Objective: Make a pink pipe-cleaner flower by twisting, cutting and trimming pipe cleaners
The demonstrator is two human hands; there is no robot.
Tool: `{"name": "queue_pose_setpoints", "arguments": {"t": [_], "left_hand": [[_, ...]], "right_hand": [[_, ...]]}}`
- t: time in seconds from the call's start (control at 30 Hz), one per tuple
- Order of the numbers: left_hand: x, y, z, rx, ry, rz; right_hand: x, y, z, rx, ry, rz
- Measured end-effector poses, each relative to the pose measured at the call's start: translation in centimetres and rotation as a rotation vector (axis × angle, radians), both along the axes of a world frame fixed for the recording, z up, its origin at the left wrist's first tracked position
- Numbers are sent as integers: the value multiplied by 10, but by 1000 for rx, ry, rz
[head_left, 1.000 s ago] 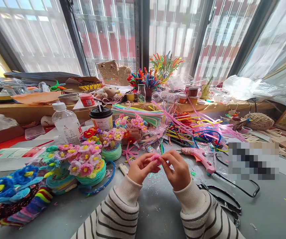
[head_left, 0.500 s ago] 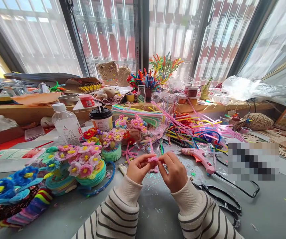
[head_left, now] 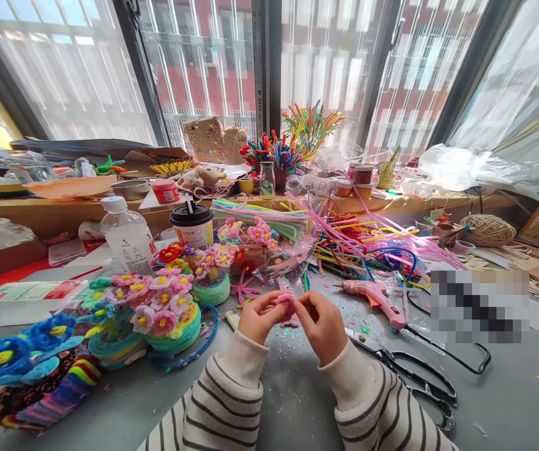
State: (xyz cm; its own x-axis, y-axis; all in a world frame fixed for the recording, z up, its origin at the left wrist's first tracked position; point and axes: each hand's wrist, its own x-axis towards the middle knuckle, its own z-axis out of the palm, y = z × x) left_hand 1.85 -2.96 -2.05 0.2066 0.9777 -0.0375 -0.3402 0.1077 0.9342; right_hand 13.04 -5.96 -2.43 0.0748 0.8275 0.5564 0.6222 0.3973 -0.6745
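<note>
A small curled piece of pink pipe cleaner [head_left: 285, 300] is pinched between my two hands above the middle of the table. My left hand [head_left: 256, 318] closes its thumb and fingers on one side of it. From the other side my right hand [head_left: 324, 327] grips it with thumb and forefinger, partly hiding it. Just below lies another fuzzy pink piece [head_left: 290, 322] amid scattered glitter. Scissors with black handles [head_left: 414, 373] lie to the right, and beyond them a pink glue gun [head_left: 376, 297].
On the left stand pipe-cleaner flower baskets [head_left: 168, 335], a water bottle [head_left: 131, 241] and a lidded cup [head_left: 191, 228]. Bundles of pastel pipe cleaners [head_left: 264, 216] and loose coloured ones [head_left: 358, 241] lie behind my hands. A cluttered wooden ledge [head_left: 231, 191] runs below the windows.
The pink pipe cleaner has been turned and looks more bunched up. Its upright strand no longer shows above my left hand. My right hand has shifted slightly left.
</note>
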Motion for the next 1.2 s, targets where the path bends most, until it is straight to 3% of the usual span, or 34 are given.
{"name": "queue_pose_setpoints", "arguments": {"t": [0.17, 0.47, 0.73, 0.83, 1.03, 1.2], "left_hand": [[0, 1, -1, -90, -59, -58], [0, 1, -1, -30, 94, -68], [1, -2, 0, -77, 142, -175], [1, -1, -1, -126, 104, -197], [1, 0, 3, -168, 23, -80], [2, -3, 8, -141, 8, -50]], "right_hand": [[3, 0, 0, 9, -70, -12], [10, 1, 1, 23, -109, -30], [23, 3, 13, 23, -138, 147], [26, 5, 12, 29, -143, 153], [28, 3, 8, 247, -289, 32], [26, -3, 8, 365, -496, 101]]}}
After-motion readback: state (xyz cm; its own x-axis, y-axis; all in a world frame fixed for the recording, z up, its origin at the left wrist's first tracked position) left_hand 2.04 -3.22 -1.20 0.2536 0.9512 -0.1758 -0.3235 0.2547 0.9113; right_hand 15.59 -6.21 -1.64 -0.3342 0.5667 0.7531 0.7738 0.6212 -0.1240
